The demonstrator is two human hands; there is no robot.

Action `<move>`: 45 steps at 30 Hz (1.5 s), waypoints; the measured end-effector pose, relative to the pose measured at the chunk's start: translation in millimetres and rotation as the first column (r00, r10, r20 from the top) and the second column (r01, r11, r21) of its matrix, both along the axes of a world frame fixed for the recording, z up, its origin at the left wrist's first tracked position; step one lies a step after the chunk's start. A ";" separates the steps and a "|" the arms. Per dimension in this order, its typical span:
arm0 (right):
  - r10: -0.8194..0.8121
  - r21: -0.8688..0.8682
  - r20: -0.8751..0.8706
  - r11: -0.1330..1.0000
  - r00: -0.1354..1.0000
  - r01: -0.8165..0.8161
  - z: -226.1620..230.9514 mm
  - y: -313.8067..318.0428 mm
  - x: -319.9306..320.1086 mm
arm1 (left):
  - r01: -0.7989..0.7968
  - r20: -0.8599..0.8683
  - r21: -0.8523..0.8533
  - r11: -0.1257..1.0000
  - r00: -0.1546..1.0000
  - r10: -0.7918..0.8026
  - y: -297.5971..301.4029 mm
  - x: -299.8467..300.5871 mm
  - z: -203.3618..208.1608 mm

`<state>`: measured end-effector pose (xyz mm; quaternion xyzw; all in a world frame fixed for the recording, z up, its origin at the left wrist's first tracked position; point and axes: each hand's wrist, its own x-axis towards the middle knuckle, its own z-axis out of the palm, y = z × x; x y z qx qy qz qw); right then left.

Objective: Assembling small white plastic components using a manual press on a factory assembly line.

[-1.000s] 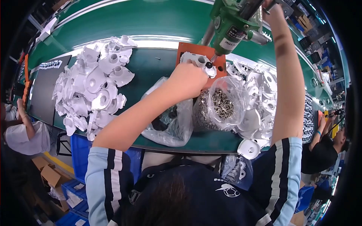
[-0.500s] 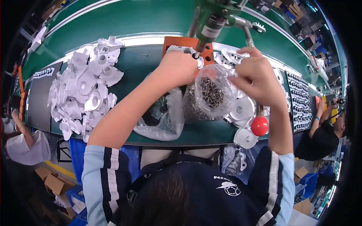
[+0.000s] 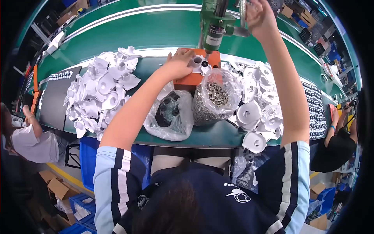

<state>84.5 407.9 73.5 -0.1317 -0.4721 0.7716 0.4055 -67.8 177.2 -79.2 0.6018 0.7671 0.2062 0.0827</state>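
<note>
My left hand (image 3: 180, 64) holds the left side of a white plastic part (image 3: 197, 61), which sits on an orange fixture block (image 3: 187, 81). A small black piece (image 3: 204, 64) shows on that part, under the tip of a green press (image 3: 214, 33). Up at the right, my right hand (image 3: 261, 18) is beside the press's metal lever (image 3: 243, 13), its fingers apart and somewhat blurred. In front of the fixture stands a clear bag of metal screws (image 3: 216, 95). To its left lies an opened plastic bag (image 3: 175, 130) with small dark pieces inside.
White plastic parts are heaped at left (image 3: 103, 85) and at right (image 3: 259, 89) on the green table. Rows of black-and-white pieces (image 3: 314, 107) lie farther right. A blue bin (image 3: 89, 156) stands below the table edge. Other people sit at both sides.
My right hand has gone up and away from me, with the lever swung up. My left hand has shifted left, uncovering more of the white part. The press tip sits slightly lower in view.
</note>
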 end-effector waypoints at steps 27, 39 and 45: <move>-0.693 0.489 0.715 0.403 0.091 -0.774 -94.1 -107.2 118.2 | -0.374 -0.469 -0.313 0.873 0.860 0.200 -202.3 -27.6 68.9; -0.647 0.628 0.700 0.355 0.302 -0.692 -92.8 -88.5 128.5 | -0.429 -0.613 -0.010 0.903 0.716 0.334 -243.8 -37.4 28.3; -0.778 0.853 0.477 0.295 0.410 -0.431 -59.4 -101.7 130.6 | -0.458 0.297 0.262 0.850 0.876 0.380 -225.3 -16.9 43.4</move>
